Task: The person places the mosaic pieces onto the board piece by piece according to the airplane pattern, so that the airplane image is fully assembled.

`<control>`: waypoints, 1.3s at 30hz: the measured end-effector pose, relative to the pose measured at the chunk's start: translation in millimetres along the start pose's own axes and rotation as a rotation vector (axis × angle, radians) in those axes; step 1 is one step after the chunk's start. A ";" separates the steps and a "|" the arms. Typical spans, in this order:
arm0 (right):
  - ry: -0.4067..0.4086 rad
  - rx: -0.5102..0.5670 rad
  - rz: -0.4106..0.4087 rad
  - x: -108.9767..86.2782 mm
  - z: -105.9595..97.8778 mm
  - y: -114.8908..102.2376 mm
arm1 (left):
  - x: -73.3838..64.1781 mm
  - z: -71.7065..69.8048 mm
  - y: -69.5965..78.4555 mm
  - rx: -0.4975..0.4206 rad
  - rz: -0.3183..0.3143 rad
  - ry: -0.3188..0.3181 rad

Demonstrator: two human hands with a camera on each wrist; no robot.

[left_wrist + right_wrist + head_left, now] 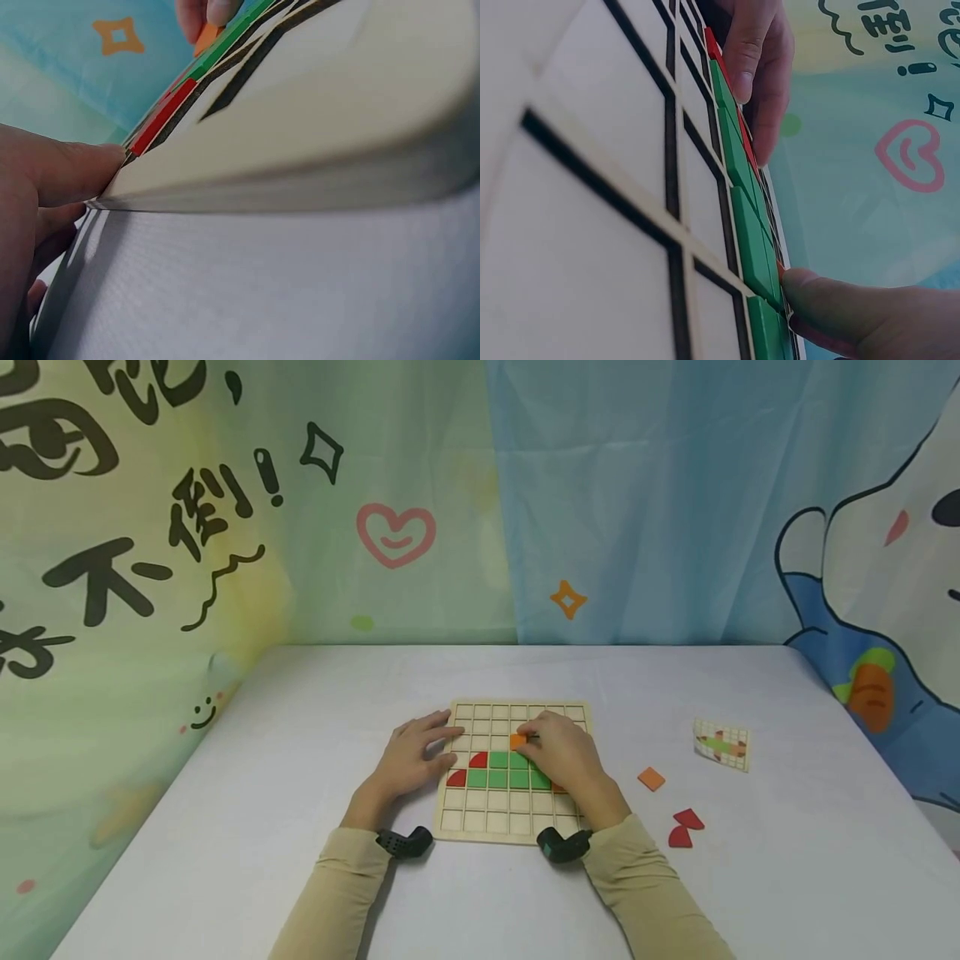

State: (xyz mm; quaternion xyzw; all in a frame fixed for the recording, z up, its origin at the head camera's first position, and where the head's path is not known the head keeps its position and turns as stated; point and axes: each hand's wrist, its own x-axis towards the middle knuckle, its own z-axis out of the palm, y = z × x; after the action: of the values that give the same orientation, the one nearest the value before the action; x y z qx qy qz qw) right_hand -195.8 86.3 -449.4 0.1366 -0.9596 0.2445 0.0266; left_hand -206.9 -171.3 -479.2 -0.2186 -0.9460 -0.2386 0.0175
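Note:
A wooden grid board [480, 837] lies on the white table. Green square tiles [497, 778] fill several cells in two rows, with red quarter-round tiles [457, 778] at their left ends. My right hand [562, 747] pinches an orange square tile [518, 741] between thumb and fingers, just above the green rows. That orange tile [205, 37] also shows at the top of the left wrist view. Under the right hand, another orange piece [558, 789] is mostly hidden. My left hand [408, 760] rests at the board's left edge, fingers extended, the thumb near the red tiles.
Right of the board lie a loose orange square tile [651, 778] and two red quarter-round tiles [680, 837]. Farther back is a small, slightly curled card [722, 745] printed with a coloured grid pattern. A printed curtain [637, 510] hangs behind the table.

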 end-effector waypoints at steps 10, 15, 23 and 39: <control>-0.003 0.025 0.026 1.1 2.5 0.2 | 0.9 1.1 -1.3 -0.003 -0.006 0.004; 0.001 0.033 0.042 0.8 3.8 -0.7 | 0.6 1.9 -2.1 -0.001 -0.006 0.005; -0.007 0.042 0.049 -0.1 1.5 -2.3 | 0.7 2.1 -2.5 -0.007 0.002 0.008; -0.018 0.063 0.069 0.3 1.7 -0.3 | 1.5 2.6 -1.6 -0.007 -0.011 0.007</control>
State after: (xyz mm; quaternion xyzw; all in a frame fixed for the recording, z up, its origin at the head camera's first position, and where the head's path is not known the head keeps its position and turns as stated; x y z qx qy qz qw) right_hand -195.9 85.2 -450.7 0.1063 -0.9557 0.2743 0.0052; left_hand -208.7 -170.7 -482.0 -0.2125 -0.9463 -0.2427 0.0185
